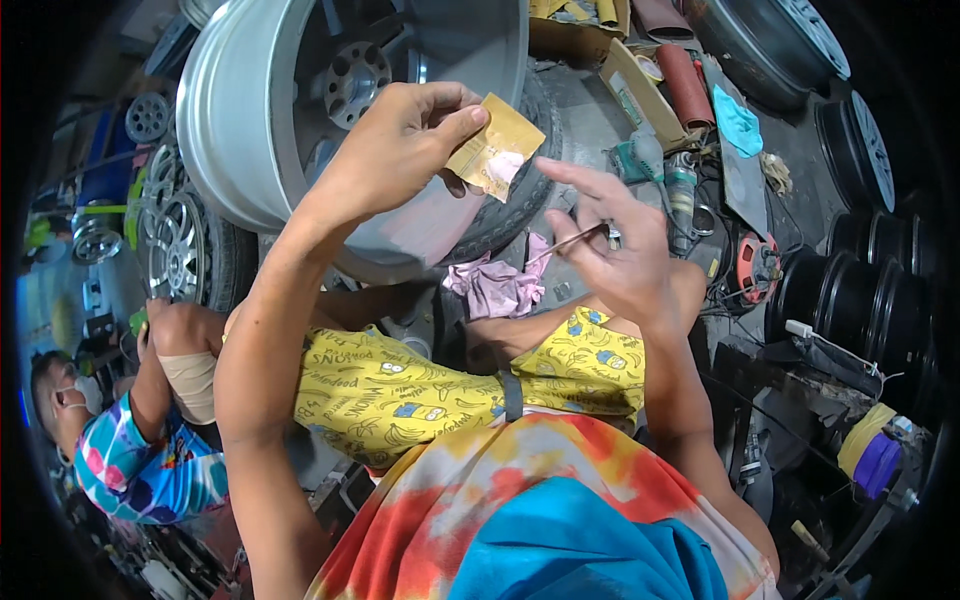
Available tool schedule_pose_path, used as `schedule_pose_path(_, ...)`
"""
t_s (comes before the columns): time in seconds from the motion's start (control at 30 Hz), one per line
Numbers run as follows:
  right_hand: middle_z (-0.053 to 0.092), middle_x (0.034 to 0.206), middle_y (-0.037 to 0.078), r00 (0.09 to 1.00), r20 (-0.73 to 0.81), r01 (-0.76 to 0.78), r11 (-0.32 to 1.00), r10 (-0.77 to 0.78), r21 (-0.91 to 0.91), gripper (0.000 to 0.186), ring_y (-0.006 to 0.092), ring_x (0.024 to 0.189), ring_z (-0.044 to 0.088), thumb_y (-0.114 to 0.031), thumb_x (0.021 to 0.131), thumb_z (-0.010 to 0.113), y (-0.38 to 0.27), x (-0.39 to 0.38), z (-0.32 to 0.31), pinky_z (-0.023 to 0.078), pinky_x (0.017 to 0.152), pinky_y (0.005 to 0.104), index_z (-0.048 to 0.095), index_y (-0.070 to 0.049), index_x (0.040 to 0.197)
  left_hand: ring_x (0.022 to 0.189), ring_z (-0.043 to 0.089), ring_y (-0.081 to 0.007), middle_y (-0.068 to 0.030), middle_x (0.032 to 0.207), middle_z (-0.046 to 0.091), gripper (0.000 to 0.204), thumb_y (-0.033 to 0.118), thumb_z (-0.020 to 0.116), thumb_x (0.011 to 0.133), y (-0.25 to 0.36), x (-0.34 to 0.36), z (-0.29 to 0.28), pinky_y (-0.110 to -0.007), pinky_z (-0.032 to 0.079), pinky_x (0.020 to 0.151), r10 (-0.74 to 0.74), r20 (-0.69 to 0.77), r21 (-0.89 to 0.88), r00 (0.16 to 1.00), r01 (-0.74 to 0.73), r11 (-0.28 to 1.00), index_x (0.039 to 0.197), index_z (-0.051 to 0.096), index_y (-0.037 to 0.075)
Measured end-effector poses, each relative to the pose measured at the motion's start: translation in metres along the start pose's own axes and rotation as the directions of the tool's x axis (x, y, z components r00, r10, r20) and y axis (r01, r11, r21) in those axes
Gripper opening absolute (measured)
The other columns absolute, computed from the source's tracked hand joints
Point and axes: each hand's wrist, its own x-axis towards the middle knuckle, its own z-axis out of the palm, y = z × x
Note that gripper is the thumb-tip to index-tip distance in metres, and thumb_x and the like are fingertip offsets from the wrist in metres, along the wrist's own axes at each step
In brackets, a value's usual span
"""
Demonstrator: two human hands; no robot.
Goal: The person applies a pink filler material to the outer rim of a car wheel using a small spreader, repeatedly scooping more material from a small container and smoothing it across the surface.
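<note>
My left hand [410,150] pinches a creased piece of yellow-brown sandpaper [513,133] between thumb and fingers. A dab of pale pinkish-white paste [504,165] sits on its lower part. My right hand [620,235] is just right of the sheet, index finger pointing at its edge and apart from the paste. A thin, dark stick-like tool [578,240] is held in that hand, its far end inside the curled fingers. Behind both hands a large silver wheel rim [240,110] rests on a black tyre [510,215]. A smooth pinkish patch [425,225] shows on the rim's lower inner wall.
A pink rag [497,288] lies below the tyre. To the right are a green power tool [640,158], a red sandpaper roll [685,88], a turquoise cloth [737,122] and a red cord reel [758,268]. Black rims [850,300] stand far right. Another person [150,450] sits at left.
</note>
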Motion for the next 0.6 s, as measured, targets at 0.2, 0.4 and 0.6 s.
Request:
schedule_pose_path(0.2,0.066,0.074,0.012,0.966,0.083,0.254,0.953,-0.243,-0.165,0.051,0.0249,0.059,0.06,0.003,0.085,0.07,0.005,0.016,-0.007,0.05,0.058,0.0365,0.07,-0.014,0.133,0.076,0.064,-0.005,-0.0011,0.087,0.068,0.032,0.028,0.057,0.109,-0.001,0.003,-0.002,-0.024,0.054,0.062,-0.018,0.106,-0.049,0.994,0.023,0.999,0.11,0.068,-0.001)
schedule_pose_path(0.4,0.067,0.076,0.011,0.955,0.173,0.285,0.914,-0.242,-0.29,0.046,0.0256,0.064,0.063,0.002,0.086,0.067,0.002,0.018,-0.008,0.052,0.061,0.0373,0.071,-0.013,0.129,0.074,0.065,-0.0067,-0.0021,0.088,0.07,0.03,0.028,0.057,0.109,-0.002,0.001,-0.004,-0.024,0.054,0.063,-0.07,0.104,-0.149,0.992,0.085,0.985,0.11,0.067,-0.001)
schedule_pose_path(0.6,0.06,0.069,-0.002,0.987,0.092,-0.144,0.983,0.134,0.113,0.025,0.0025,0.065,0.05,-0.008,0.103,0.057,0.037,-0.006,0.016,0.043,0.059,0.024,0.071,-0.006,0.124,0.075,0.067,-0.0085,-0.0044,0.089,0.071,0.027,0.022,0.061,0.106,0.017,-0.001,-0.013,-0.024,0.055,0.067,0.257,-0.344,0.078,0.903,-0.245,0.966,0.112,0.068,-0.003)
